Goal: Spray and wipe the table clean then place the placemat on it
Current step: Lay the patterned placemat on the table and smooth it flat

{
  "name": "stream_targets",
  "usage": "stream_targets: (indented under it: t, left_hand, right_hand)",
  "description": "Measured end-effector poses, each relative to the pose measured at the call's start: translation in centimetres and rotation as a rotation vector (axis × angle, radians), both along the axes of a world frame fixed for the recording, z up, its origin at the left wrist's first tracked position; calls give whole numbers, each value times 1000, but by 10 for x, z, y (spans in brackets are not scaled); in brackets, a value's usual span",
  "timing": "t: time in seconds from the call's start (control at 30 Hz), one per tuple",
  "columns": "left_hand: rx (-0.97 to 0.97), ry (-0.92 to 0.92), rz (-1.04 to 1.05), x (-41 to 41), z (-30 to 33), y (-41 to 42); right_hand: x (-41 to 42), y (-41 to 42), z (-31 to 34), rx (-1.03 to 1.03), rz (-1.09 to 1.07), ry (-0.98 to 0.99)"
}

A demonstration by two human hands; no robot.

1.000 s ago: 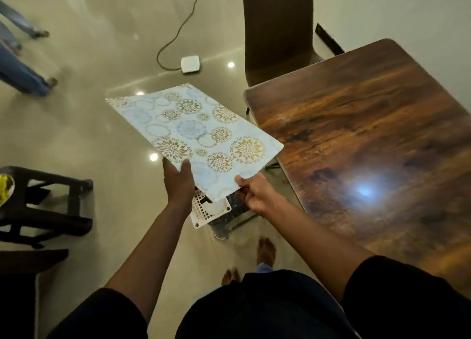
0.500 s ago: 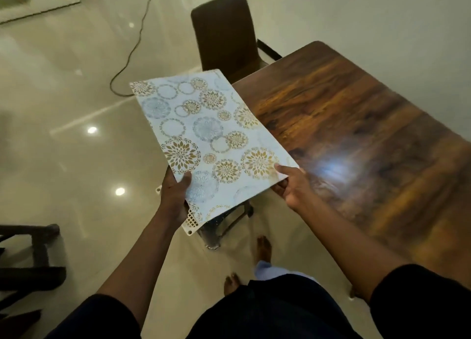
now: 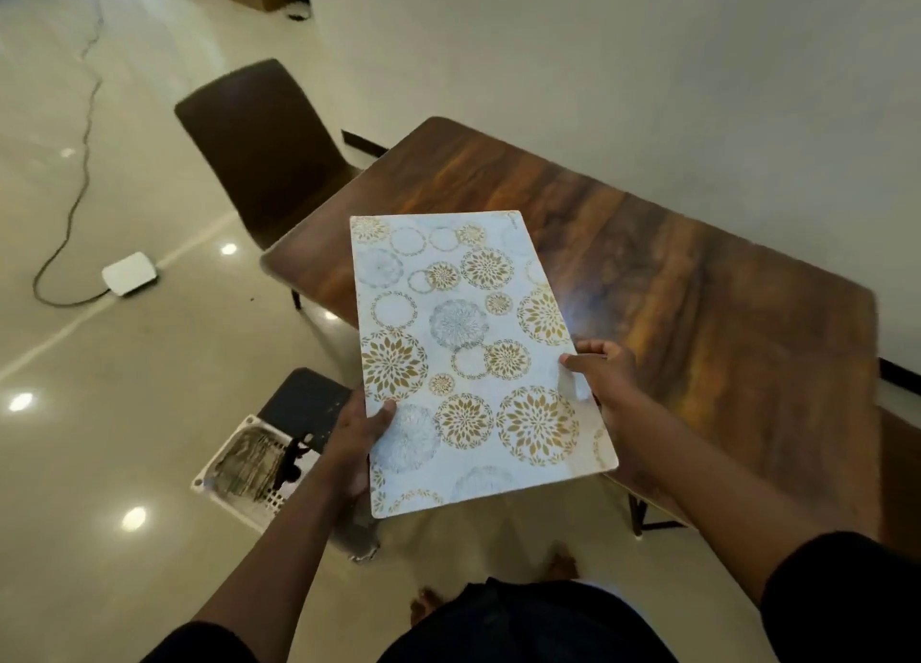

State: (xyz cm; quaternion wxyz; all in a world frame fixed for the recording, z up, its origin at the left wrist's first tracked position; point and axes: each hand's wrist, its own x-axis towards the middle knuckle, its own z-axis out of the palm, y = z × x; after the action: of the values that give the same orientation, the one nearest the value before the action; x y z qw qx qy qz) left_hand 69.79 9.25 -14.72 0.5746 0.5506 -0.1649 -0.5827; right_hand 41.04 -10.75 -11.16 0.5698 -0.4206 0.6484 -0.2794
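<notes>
Head view: the placemat, pale with gold and grey flower rings, sits in the centre of the frame, held in the air with its long side running away from the person. Its far half hangs over the near left corner of the dark wooden worktop; its near half is out over the floor. The left hand grips the left long edge low in the frame, thumb on top and fingers underneath. The right hand pinches the right long edge a little higher up, thumb on the printed face. Whether the mat touches the wood anywhere cannot be told

The step in hand looks like the last one, laying the mat down, since no spray bottle or cloth shows and the wood is glossy. To do it well, carry the mat further toward the right of the frame so all of it is above the worktop, keep it level, square its edges to the worktop's edge, lower the far end first, then slide both hands out sideways so it lies flat without curling

At lower left a white perforated basket stands on the floor; a brown chair is at upper left
</notes>
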Motion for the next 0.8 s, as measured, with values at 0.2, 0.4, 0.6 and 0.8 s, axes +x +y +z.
stream_targets:
  t: [0.2,0.4,0.6,0.8]
  left_hand:
    - [26,52,-93,-50,11,-61]
    - [59,99,-145,-108,18,-120]
    - [49,61,-116,-154,20,-163]
    - [72,21,-159,-206,26,-203]
  right_hand:
    - [-59,-17,12,-6,-201,-78]
    - [-119,-51,20,-82,-345,-36]
    - [-171,-79,25,-142,-350,-36]
    - [-232,-104,18,-155,-400,-20]
